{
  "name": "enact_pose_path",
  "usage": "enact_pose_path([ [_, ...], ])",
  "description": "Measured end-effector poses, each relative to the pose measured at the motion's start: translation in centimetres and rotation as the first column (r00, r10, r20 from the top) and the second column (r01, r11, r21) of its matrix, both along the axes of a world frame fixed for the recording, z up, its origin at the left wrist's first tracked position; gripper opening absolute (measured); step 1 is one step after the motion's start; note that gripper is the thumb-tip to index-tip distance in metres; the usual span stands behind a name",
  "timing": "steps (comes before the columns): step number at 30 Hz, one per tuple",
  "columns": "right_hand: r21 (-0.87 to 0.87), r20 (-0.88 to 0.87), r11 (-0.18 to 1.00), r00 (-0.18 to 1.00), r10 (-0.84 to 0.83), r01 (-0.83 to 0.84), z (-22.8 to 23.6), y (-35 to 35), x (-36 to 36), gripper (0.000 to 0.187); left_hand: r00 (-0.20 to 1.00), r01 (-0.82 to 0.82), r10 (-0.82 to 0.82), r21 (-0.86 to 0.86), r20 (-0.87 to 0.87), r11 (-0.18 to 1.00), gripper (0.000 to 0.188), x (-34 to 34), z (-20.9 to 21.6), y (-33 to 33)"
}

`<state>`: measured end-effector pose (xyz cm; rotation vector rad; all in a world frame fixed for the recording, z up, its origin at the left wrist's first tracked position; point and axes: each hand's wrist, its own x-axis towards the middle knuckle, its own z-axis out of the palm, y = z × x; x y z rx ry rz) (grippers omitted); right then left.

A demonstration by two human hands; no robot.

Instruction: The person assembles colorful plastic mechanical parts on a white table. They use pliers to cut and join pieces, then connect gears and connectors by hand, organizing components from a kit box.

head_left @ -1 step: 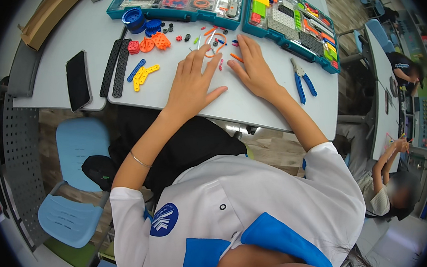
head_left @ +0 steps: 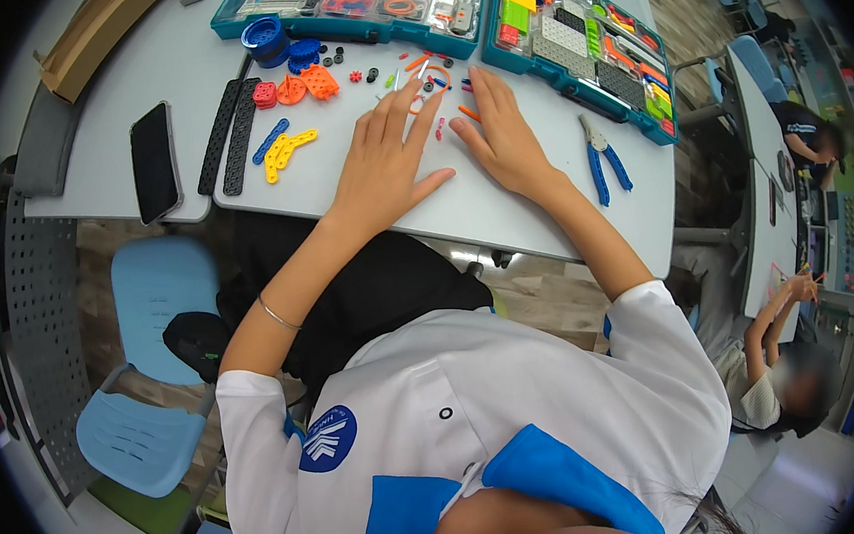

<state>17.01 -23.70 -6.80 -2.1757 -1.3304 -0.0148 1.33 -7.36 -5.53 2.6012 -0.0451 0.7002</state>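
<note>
My left hand [head_left: 380, 165] lies palm down on the white table [head_left: 272, 204], fingers stretched out and thumb apart. My right hand [head_left: 507, 140] rests flat beside it, fingers extended, also holding nothing. Around and beyond my fingertips lie small loose parts: an orange curved strip [head_left: 448, 72], pink pegs [head_left: 440, 128] and small black rings [head_left: 373, 74]. Left of my left hand are yellow angled beams [head_left: 285, 155], a blue beam [head_left: 271, 141], orange connector pieces [head_left: 318, 83], a red block [head_left: 265, 95] and blue wheels [head_left: 266, 42]. My fingers hide some of the small parts.
Blue-handled pliers [head_left: 603, 158] lie right of my right hand. Two teal parts cases, one on the left [head_left: 358, 31] and one on the right [head_left: 572, 70], stand open at the back. Long black perforated strips [head_left: 237, 141] and a phone [head_left: 156, 163] lie left. Other people sit at right.
My left fingers have shifted very slightly among the small parts. Both hands otherwise stay flat on the table, and the view has moved a touch.
</note>
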Motion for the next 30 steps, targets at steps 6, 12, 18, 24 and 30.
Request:
enact_pose_path([
  [6, 0.021, 0.131, 1.0, 0.991, 0.011, -0.014, -1.1, 4.3, -0.5, 0.081, 0.998, -0.024, 0.024, -0.013, 0.056, 1.0, 0.105, 1.3, -0.7, 0.9],
  [12, 0.141, 0.082, 0.99, 0.996, -0.044, 0.033, -1.0, 7.3, -1.6, 0.081, 0.99, -0.135, 0.137, -0.035, 0.033, 0.99, 0.102, -1.1, -0.4, 1.1],
  [18, 0.155, -0.003, 0.988, 1.0, 0.026, -0.025, -1.4, 10.7, -1.7, 0.073, 0.979, -0.198, 0.201, -0.084, 0.033, 0.977, 0.106, -2.6, -0.5, 0.9],
  [24, 0.264, -0.047, 0.963, 0.998, -0.046, 0.057, -1.5, 13.3, -2.7, 0.067, 0.964, -0.247, 0.254, -0.095, 0.072, 0.964, 0.105, -2.7, -0.5, 0.6],
  [30, 0.415, 0.006, 0.91, 1.0, 0.012, -0.013, 0.1, 10.5, 0.2, 0.032, 0.997, -0.072, 0.071, -0.048, -0.014, 0.996, 0.068, -2.6, -0.9, 1.4],
])
